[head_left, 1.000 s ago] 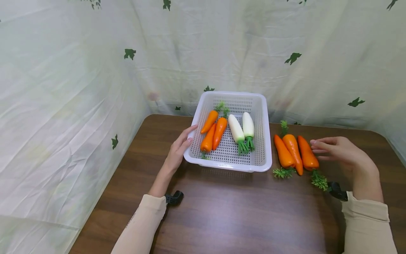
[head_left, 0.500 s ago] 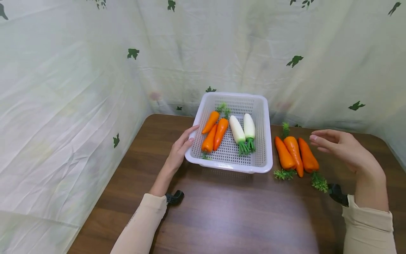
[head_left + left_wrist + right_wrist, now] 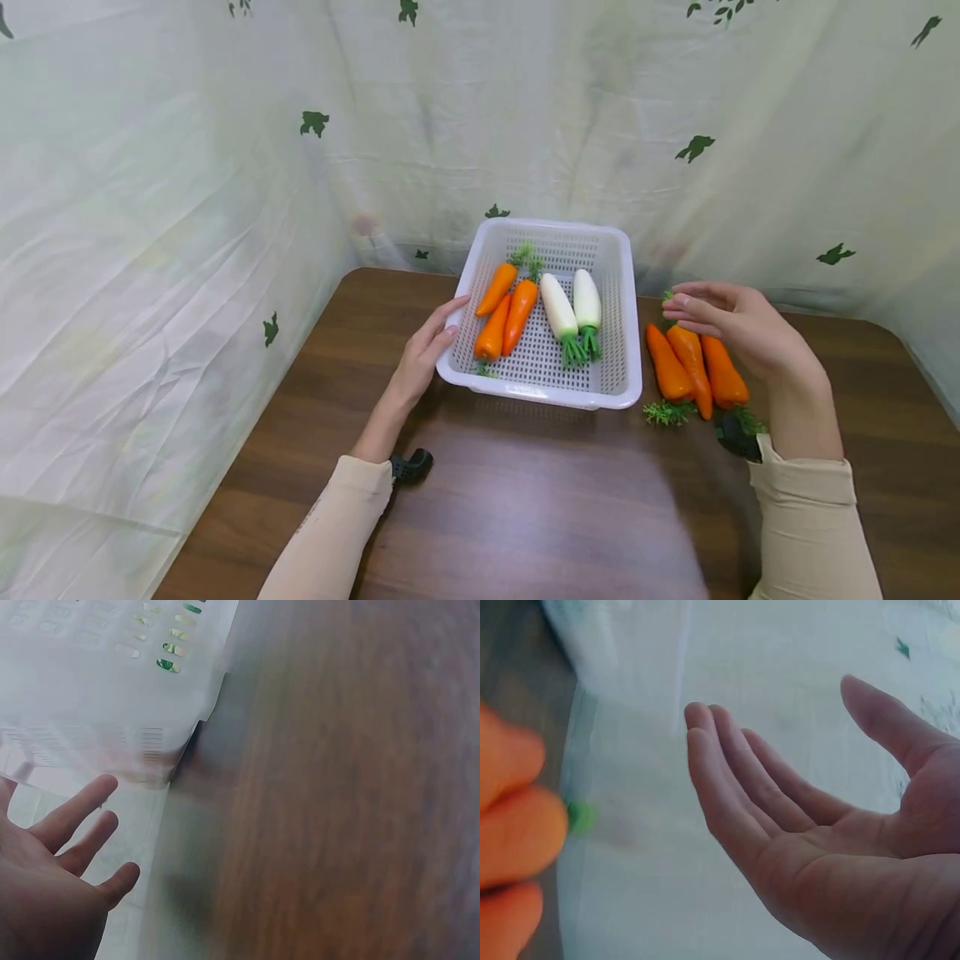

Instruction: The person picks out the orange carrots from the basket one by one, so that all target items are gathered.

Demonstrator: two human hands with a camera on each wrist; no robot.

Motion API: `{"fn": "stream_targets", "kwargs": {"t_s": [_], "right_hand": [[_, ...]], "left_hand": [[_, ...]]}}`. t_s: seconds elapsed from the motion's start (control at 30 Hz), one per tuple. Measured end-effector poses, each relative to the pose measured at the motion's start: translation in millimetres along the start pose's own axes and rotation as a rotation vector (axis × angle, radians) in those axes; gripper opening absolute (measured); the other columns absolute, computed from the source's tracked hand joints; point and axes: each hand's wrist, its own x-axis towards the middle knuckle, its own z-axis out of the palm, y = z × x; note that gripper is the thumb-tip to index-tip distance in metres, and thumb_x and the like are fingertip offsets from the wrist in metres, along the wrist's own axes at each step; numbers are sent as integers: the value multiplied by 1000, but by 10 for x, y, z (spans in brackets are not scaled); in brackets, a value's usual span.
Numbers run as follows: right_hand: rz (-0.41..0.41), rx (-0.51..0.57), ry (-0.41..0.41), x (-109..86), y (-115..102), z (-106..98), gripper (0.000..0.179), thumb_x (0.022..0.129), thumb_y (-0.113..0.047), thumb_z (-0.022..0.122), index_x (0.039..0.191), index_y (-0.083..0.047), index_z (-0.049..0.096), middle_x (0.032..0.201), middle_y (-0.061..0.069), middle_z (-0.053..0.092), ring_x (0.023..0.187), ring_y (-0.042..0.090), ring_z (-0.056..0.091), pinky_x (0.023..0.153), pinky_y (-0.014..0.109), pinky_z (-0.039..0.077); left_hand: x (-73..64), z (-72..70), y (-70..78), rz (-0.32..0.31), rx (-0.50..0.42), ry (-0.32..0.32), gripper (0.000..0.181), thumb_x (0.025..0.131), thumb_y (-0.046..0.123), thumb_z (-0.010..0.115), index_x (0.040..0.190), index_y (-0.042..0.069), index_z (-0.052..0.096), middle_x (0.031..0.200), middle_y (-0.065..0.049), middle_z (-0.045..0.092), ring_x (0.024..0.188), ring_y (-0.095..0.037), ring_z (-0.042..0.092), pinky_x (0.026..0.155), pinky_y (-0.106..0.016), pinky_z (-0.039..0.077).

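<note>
Lowered carelessly, my relaxed, empty right hand may roll three tapered orange carrots toward the surface's far edge.

Your wht basket holds 3 orange carrots & 2 wht radishes; 3 loose carrots lie just R of it.

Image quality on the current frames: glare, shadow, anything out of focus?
Head: pale glare on the wooden table, darker shadow beside the right sleeve. Left wrist: table blurred, white basket hazy. Right wrist: orange carrots at the left edge out of focus, right hand clearer.
</note>
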Motion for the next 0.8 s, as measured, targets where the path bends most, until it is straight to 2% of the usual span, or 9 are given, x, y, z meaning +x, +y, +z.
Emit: {"fn": "stream_targets", "kwargs": {"t_s": [0.2,0.37,0.5,0.67,0.8], "right_hand": [[37,179,-44,369,-393,119,67,108,-33,58,156,8,36,132,5,71,115,10,73,95,23,57],[70,152,-72,602,-609,213,68,109,-37,56,157,6,37,148,23,59,115,11,73,107,36,53],[130,180,-94,781,-664,319,66,110,-36,53,160,3,36,157,25,49,115,11,71,118,47,42],[255,367,-93,1019,-692,480,62,110,-33,54,159,0,37,161,22,43,136,28,59,121,44,41],[342,512,-90,1204,-706,633,65,109,-32,56,161,0,33,165,24,37,151,37,42,124,45,36]], "left_hand": [[-13,14,9,-3,-22,7,46,111,31,46,157,32,50,155,-6,56,123,-35,64,91,-32,58],[-19,36,16,6,-37,13,46,110,30,47,157,30,51,153,-8,57,123,-35,64,92,-33,58],[-7,29,17,15,-34,12,47,111,29,47,157,29,50,154,-8,56,124,-35,63,92,-31,57],[5,15,10,23,-53,1,48,111,27,47,158,25,49,156,-11,54,125,-36,61,94,-28,55],[9,32,10,14,-37,-3,47,111,30,47,158,30,49,159,-5,51,126,-33,60,96,-27,54]]}}
